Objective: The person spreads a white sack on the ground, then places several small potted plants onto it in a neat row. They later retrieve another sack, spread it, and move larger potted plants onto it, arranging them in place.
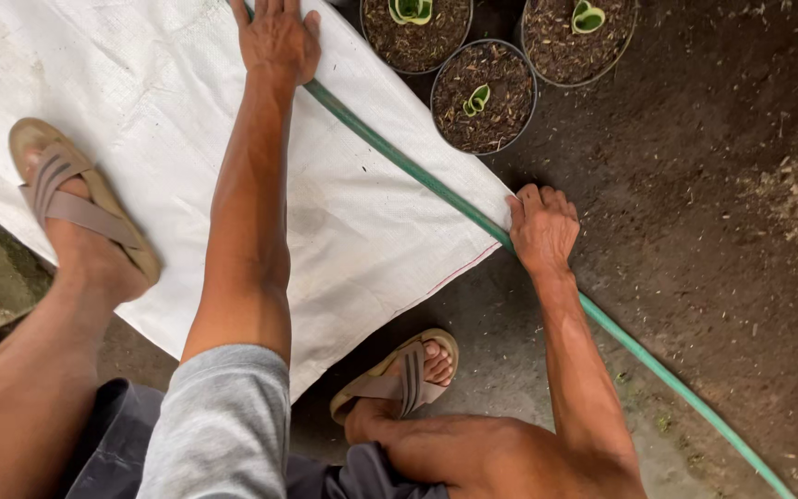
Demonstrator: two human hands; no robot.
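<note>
a: right hand (pixel 541 231) is down at the corner of the white woven sack (pixel 168 111), fingers curled, gripping the edge right where the green hose (pixel 417 176) crosses it.

b: and the left hand (pixel 279 39)?

a: stretched far out, flat and open, palm pressing the sack near its far edge, just beside the hose. it has hold of nothing.

b: where does the sack lie?

a: spread on the dirt floor (pixel 722 185). the left foot in a tan sandal (pixel 80 199) stands on it, the right sandal (pixel 404 374) sits just off its near edge.

b: those pots?

a: three black pots (pixel 484 97) of soil with small green shoots, near the sack's far corner. the nearest one touches or overlaps the edge; i can't tell which.
</note>
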